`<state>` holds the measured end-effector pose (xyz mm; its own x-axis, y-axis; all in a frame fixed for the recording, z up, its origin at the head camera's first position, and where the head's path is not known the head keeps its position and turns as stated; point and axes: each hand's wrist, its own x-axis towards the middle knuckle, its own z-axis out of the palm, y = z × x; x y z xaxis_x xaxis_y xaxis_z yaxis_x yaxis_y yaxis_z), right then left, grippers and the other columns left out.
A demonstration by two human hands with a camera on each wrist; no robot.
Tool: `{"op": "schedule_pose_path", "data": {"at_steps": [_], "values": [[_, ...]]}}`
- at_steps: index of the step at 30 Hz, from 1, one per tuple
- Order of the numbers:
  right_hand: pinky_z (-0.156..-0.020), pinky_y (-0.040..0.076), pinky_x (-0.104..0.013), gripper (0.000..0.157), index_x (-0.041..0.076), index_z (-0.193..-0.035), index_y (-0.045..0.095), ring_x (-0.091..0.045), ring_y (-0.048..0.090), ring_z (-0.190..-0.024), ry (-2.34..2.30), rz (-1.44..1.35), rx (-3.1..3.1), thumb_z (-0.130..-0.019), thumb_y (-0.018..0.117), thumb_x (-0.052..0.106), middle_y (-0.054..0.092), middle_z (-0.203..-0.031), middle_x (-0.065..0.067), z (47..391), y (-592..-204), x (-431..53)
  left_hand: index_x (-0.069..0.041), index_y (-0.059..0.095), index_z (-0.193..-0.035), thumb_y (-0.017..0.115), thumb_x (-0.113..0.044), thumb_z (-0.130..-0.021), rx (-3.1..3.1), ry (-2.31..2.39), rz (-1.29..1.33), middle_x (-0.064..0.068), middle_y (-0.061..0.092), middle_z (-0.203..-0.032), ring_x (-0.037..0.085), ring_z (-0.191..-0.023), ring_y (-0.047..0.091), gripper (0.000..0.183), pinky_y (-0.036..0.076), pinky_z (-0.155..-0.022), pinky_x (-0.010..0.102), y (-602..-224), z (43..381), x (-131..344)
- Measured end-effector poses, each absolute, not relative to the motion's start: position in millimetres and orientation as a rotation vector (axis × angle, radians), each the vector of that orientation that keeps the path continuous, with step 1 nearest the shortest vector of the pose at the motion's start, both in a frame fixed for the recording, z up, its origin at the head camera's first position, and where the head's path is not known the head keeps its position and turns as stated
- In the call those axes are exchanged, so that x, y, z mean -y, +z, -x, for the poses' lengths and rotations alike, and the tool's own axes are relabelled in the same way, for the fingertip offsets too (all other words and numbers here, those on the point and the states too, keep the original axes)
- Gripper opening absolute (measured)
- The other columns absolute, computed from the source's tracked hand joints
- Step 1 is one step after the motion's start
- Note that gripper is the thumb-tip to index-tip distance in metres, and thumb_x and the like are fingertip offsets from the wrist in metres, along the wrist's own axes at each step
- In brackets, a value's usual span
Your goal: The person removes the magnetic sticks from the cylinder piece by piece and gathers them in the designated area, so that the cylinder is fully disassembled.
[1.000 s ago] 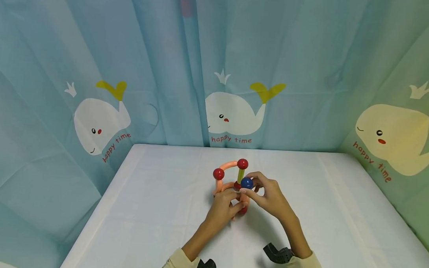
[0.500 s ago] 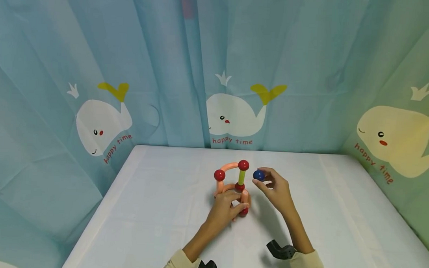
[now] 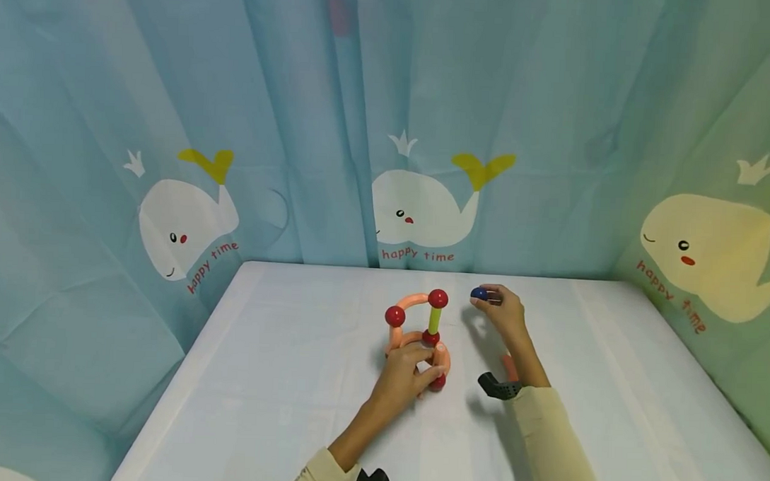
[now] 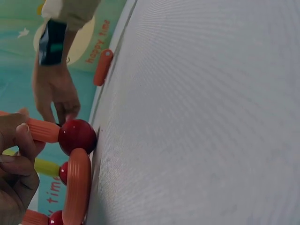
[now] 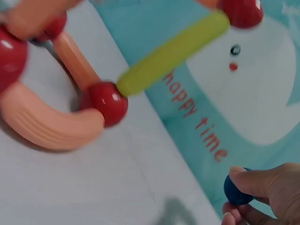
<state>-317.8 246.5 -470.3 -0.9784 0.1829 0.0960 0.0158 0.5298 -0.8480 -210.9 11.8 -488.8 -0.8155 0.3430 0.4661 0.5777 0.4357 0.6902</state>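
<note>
A frame of magnetic rods and balls stands on the white table, with red balls [image 3: 438, 298], a yellow-green rod [image 3: 434, 321] upright at its back and curved orange rods [image 5: 51, 126] at its base. My left hand [image 3: 398, 374] holds the front of it, fingers and thumb around an upright orange rod [image 4: 43, 130] that rises from a red ball [image 4: 77, 137]. Right of the frame and apart from it, my right hand [image 3: 505, 314] pinches a blue ball [image 3: 479, 293] between thumb and fingers, above the table. Part of the blue ball [image 5: 237, 187] is covered by the thumb.
A loose orange rod [image 3: 510, 367] lies on the table [image 3: 259, 378] to the right, partly hidden under my right forearm; it also shows in the left wrist view. A blue curtain [image 3: 300, 124] with printed whales hangs behind the table and along its sides.
My right hand has carried the blue ball off from the frame, to the right and toward the back. That uncovers the upright orange rod's top. My left hand stays where it was.
</note>
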Motion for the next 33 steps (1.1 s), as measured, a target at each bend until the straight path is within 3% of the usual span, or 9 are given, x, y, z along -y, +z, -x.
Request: {"op": "schedule_pose_path", "data": {"at_steps": [8,12,14,18,20,22,25,27,33], "values": [[-0.072,0.049,-0.021,0.044,-0.001,-0.128,0.057,-0.034,0.061,-0.109,1.458,0.310,2.574,-0.090,0.069,0.018,0.061,-0.125,-0.027,350.5,-485.9,-247.8,-0.011,0.071,-0.090,0.074,-0.020,-0.087,2.420,-1.257,0.828,0.000,0.067,-0.091,-0.011,-0.040,0.040,0.010,0.038,-0.042,0.007,-493.0,212.2,-11.7],[-0.083,0.053,-0.034,0.043,-0.003,-0.127,0.057,-0.037,0.059,-0.111,1.396,0.304,2.567,-0.089,0.069,0.014,0.060,-0.124,-0.029,364.5,-492.5,-246.3,-0.011,0.072,-0.085,0.076,-0.019,-0.085,2.366,-1.211,0.842,0.001,0.070,-0.095,0.002,-0.072,0.063,0.009,0.046,-0.058,0.007,-493.7,216.2,-13.0],[-0.092,0.051,-0.043,0.044,-0.005,-0.127,0.056,-0.038,0.057,-0.114,1.372,0.310,2.561,-0.090,0.069,0.014,0.059,-0.124,-0.029,371.1,-495.4,-246.4,-0.012,0.073,-0.083,0.076,-0.020,-0.085,2.349,-1.186,0.844,0.000,0.071,-0.094,0.011,-0.088,0.065,0.009,0.046,-0.065,0.008,-493.3,217.2,-13.9],[-0.100,0.045,-0.050,0.045,-0.006,-0.127,0.056,-0.041,0.055,-0.117,1.324,0.311,2.562,-0.090,0.070,0.014,0.058,-0.124,-0.031,380.9,-499.5,-247.1,-0.014,0.073,-0.084,0.075,-0.022,-0.086,2.351,-1.206,0.852,0.002,0.071,-0.094,0.012,-0.084,0.066,0.008,0.043,-0.061,0.005,-492.3,215.2,-14.9],[-0.101,0.044,-0.050,0.045,-0.006,-0.127,0.056,-0.042,0.056,-0.118,1.278,0.316,2.579,-0.089,0.070,0.014,0.059,-0.124,-0.031,384.0,-500.8,-246.9,-0.014,0.073,-0.084,0.075,-0.022,-0.086,2.358,-1.231,0.857,0.001,0.070,-0.091,0.007,-0.068,0.065,0.008,0.041,-0.055,0.005,-492.5,214.0,-14.9],[-0.101,0.044,-0.051,0.046,-0.007,-0.127,0.056,-0.042,0.055,-0.118,1.250,0.323,2.594,-0.089,0.070,0.015,0.059,-0.124,-0.030,386.1,-501.5,-245.8,-0.014,0.073,-0.084,0.075,-0.021,-0.086,2.351,-1.229,0.859,0.001,0.070,-0.091,0.004,-0.065,0.062,0.007,0.041,-0.052,0.005,-493.0,214.0,-15.1],[-0.102,0.044,-0.051,0.047,-0.007,-0.128,0.056,-0.042,0.054,-0.118,1.244,0.334,2.595,-0.089,0.069,0.015,0.059,-0.124,-0.030,387.9,-501.5,-242.4,-0.013,0.072,-0.082,0.075,-0.019,-0.086,2.318,-1.273,0.864,0.002,0.068,-0.096,0.008,-0.076,0.065,0.008,0.044,-0.055,0.007,-493.4,215.8,-14.8],[-0.102,0.045,-0.051,0.048,-0.008,-0.128,0.055,-0.042,0.054,-0.118,1.253,0.338,2.588,-0.089,0.069,0.015,0.058,-0.124,-0.031,388.7,-501.3,-239.8,-0.013,0.072,-0.082,0.075,-0.018,-0.086,2.296,-1.266,0.865,0.003,0.067,-0.104,0.014,-0.095,0.065,0.007,0.046,-0.062,0.008,-493.1,217.2,-14.2],[-0.103,0.044,-0.051,0.050,-0.010,-0.130,0.051,-0.042,0.054,-0.119,1.257,0.343,2.593,-0.090,0.067,0.015,0.057,-0.125,-0.032,391.1,-501.9,-234.9,-0.013,0.071,-0.082,0.074,-0.018,-0.087,2.280,-1.247,0.884,0.003,0.068,-0.103,0.011,-0.087,0.065,0.008,0.044,-0.057,0.006,-493.6,219.5,-12.2]]}}
